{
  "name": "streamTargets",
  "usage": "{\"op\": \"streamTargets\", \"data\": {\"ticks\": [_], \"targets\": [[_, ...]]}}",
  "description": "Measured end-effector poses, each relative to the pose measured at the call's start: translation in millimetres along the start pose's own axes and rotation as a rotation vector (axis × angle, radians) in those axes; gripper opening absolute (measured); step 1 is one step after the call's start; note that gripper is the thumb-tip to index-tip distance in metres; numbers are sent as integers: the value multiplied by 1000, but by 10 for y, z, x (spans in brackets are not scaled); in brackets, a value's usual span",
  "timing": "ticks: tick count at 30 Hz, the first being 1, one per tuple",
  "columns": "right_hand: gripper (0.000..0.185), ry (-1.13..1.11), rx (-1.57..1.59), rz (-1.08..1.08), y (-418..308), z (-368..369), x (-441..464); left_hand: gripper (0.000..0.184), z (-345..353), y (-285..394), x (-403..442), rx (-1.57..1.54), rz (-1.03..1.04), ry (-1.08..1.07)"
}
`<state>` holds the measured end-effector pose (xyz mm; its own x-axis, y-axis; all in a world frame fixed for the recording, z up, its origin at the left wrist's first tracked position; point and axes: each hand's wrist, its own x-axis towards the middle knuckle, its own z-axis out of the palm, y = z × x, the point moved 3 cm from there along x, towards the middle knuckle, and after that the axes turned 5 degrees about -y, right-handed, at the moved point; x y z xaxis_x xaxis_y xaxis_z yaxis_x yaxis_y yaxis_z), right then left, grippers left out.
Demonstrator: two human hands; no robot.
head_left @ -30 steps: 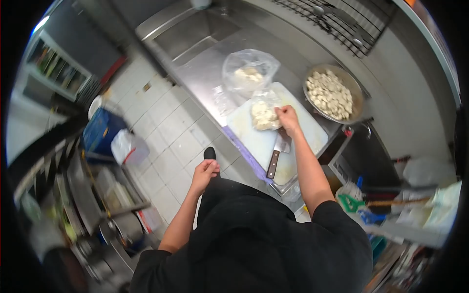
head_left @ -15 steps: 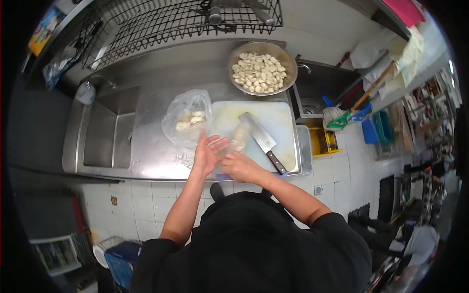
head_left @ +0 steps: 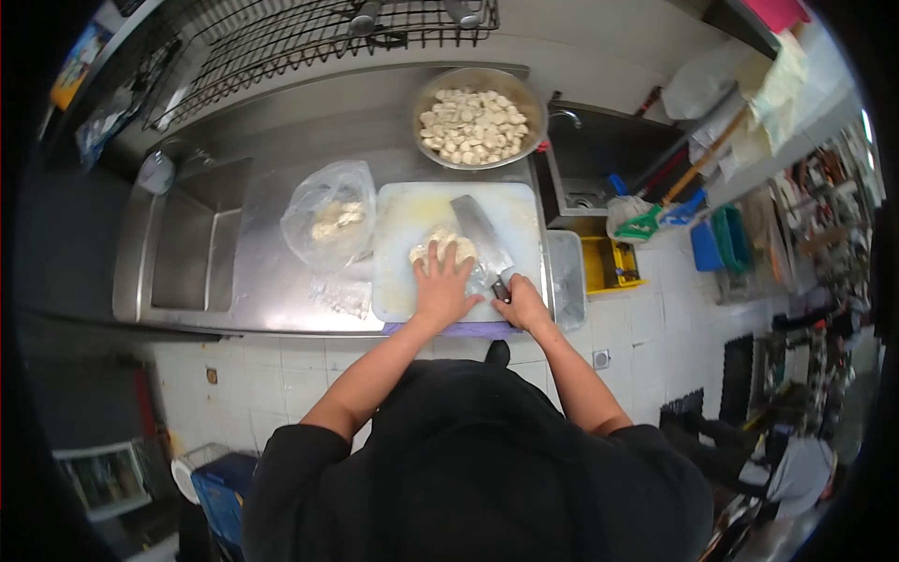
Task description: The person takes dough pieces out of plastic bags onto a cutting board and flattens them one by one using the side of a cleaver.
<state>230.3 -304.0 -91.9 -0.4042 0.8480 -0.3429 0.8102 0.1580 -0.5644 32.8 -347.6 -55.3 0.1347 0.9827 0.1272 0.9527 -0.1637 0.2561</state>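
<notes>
My left hand lies with fingers spread on a small bag of pale pieces on the white cutting board. My right hand is closed round the dark handle of a cleaver, whose blade rests on the board, just right of the bag. Left of the board is an open clear plastic bag with more pale pieces in it. Behind the board, a metal bowl holds a heap of cut pale pieces.
A steel sink is at the left and a darker sink at the back right. A wire rack hangs behind the counter. Right of the board are a clear tub and a yellow crate. Part of a person shows at far right.
The small bag now lies flatter on the board under my left hand. My right hand has let go of the bag and taken hold of the cleaver's handle. The view has shifted slightly.
</notes>
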Motion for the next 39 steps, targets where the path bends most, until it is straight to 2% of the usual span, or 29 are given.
{"op": "streamTargets", "data": {"ticks": [2,3,5,9,11,12,14,15,16,17,18,20,22,24,26,27,29,30,32,33,34,35,36,38,39], "targets": [[49,63,-128,63,33,20,36,52,152,-67,63,79,-78,131],[40,105,-88,81,-49,-123,-53,52,237,-139,87,110,-119,128],[40,131,-93,47,87,-183,-80,38,382,-205,211,254,-131,93],[41,198,65,-7,419,-387,-178,30,207,-482,356,206,-74,147],[41,208,171,-5,495,-424,-208,15,16,-748,413,-221,-355,144],[41,224,299,6,538,-423,-198,15,-67,-778,440,-222,-340,133],[40,258,432,23,531,-437,-181,9,-314,-837,488,-291,-341,423],[37,185,585,119,497,-426,-186,20,-318,-771,520,-288,-365,271],[35,108,737,216,462,-388,-210,25,-308,-589,518,-276,-195,225],[35,122,740,229,412,-363,-242,29,-296,-363,489,-264,-25,177],[35,107,802,245,353,-324,-271,29,-296,-153,435,-273,-12,170],[35,92,853,251,233,-274,-269,35,-381,155,339,258,76,328],[41,-20,761,283,142,-150,-306,34,-141,-175,354,277,16,260],[44,-7,765,270,133,-39,-311,34,57,-494,420,289,-47,187],[44,1,821,256,166,49,-364,29,166,-814,501,-40,-75,14],[45,12,831,260,167,66,-371,29,151,-922,532,-43,-70,8],[44,35,804,279,159,75,-419,19,109,-1095,565,-612,-167,236],[44,56,770,289,154,46,-449,19,-15,-1028,586,-622,-151,227],[44,118,711,294,162,119,-557,26,-228,-934,490,-1592,-698,379],[44,248,583,195,188,160,-584,26,-56,-994,472,-1604,-699,368],[45,368,450,92,200,205,-589,29,162,-1091,445,-1484,-637,365],[45,371,408,104,-112,-39,-747,32,332,-1128,357,-1363,-588,362],[45,352,399,112,-228,-107,-839,32,410,-1086,231,-1369,-610,360],[45,316,398,52,-391,-192,-913,30,617,-981,37,-1325,-730,-13],[45,306,391,50,-458,-228,-922,31,643,-999,-55,-1038,-595,-107]]}}
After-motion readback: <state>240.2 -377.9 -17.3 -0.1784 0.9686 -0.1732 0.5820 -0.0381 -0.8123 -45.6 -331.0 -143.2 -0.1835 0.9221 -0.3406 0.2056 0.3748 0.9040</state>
